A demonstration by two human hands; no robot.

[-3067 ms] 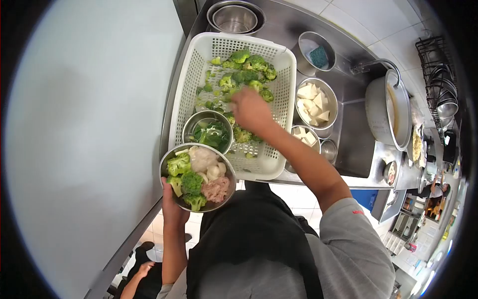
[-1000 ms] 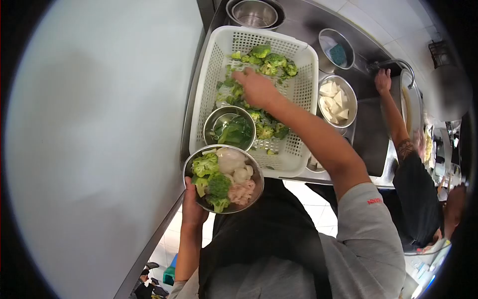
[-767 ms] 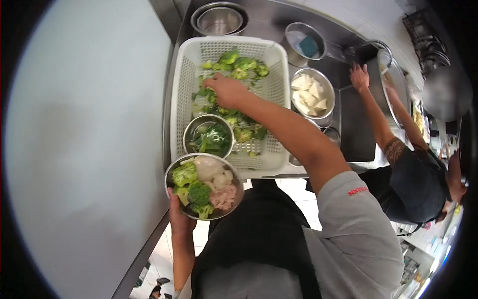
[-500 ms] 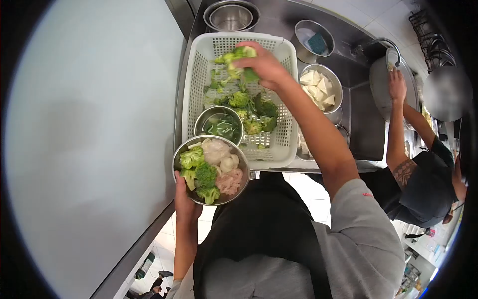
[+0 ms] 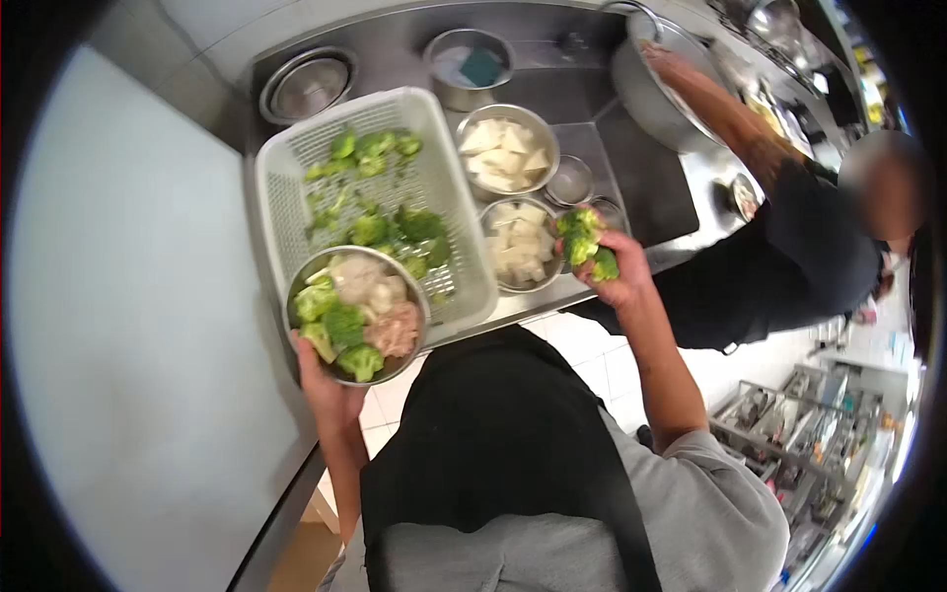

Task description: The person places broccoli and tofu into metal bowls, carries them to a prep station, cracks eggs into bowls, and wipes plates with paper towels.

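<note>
My left hand grips the rim and side of a steel bowl at the basket's near left corner. Broccoli, pale pieces and pink minced meat fill the bowl. Several broccoli florets are in my right hand, which is closed round them beside the bowl of white cubes. The white perforated basket holds loose broccoli and small green scraps. Just beyond the cubes stands a bowl of white wedges.
Nested steel bowls and a pot with a green sponge stand along the back. Small steel cups sit near the sink. At right, another person's arm reaches into a large pot.
My right hand has moved right, out of the basket, with the broccoli. The view has shifted and turned; the bowl of greens in the basket no longer shows. The co-worker appears nearer.
</note>
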